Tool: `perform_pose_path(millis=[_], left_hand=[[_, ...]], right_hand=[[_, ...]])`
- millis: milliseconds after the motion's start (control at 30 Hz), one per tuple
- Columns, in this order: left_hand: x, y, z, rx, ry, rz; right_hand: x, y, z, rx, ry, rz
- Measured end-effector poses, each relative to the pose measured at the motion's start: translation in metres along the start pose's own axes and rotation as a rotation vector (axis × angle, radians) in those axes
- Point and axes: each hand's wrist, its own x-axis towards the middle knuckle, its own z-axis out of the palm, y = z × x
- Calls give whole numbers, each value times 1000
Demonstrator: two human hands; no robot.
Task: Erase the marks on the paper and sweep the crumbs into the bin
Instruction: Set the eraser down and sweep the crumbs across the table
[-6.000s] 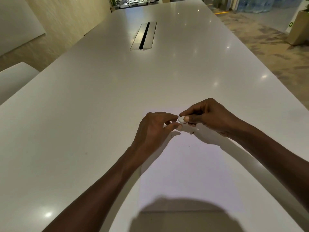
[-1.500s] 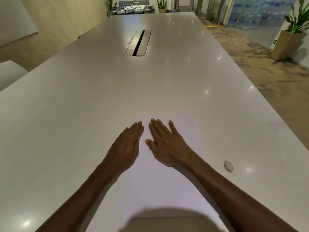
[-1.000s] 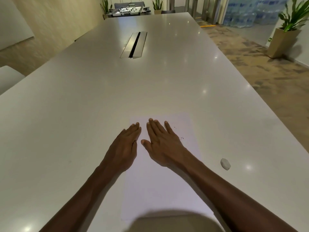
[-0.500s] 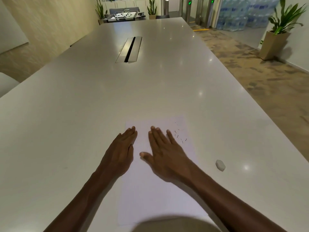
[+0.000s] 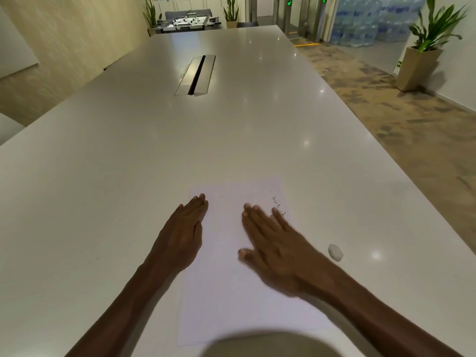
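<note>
A white sheet of paper [image 5: 226, 279] lies flat on the long white table [image 5: 128, 176] in front of me. My left hand [image 5: 183, 235] rests flat and open on the paper's left edge. My right hand [image 5: 275, 243] lies flat on the paper's right half, fingers spread, blurred by motion. Several small dark eraser crumbs [image 5: 277, 204] sit near the paper's far right corner, just beyond my right fingertips. A white eraser [image 5: 335, 252] lies on the table to the right of the paper. No bin is in view.
A metal cable hatch [image 5: 197, 74] is set into the table's middle, far ahead. The table's right edge runs diagonally beside carpeted floor. A potted plant [image 5: 422, 55] stands at the far right. A white chair [image 5: 7, 127] shows at the left edge.
Six seconds ago my right hand rubbed the eraser on the paper; the eraser now lies on the table. My right hand has slid right across the paper, baring crumbs near the corner.
</note>
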Motion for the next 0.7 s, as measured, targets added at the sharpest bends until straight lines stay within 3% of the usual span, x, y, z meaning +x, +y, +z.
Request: perform_pose_path(millis=[133,400,600,700], left_hand=[[0,0,0,8,-7,13],[-1,-1,0,5,-9,3],[0,-2,1,12,-3,5],[0,0,1,12,2,9]], right_hand=[[-8,-2,12,0,-76,-89],[17,58,-7,-130,-34,113],[25,21,8,-61,-11,-2],[45,21,9,-57,-7,36]])
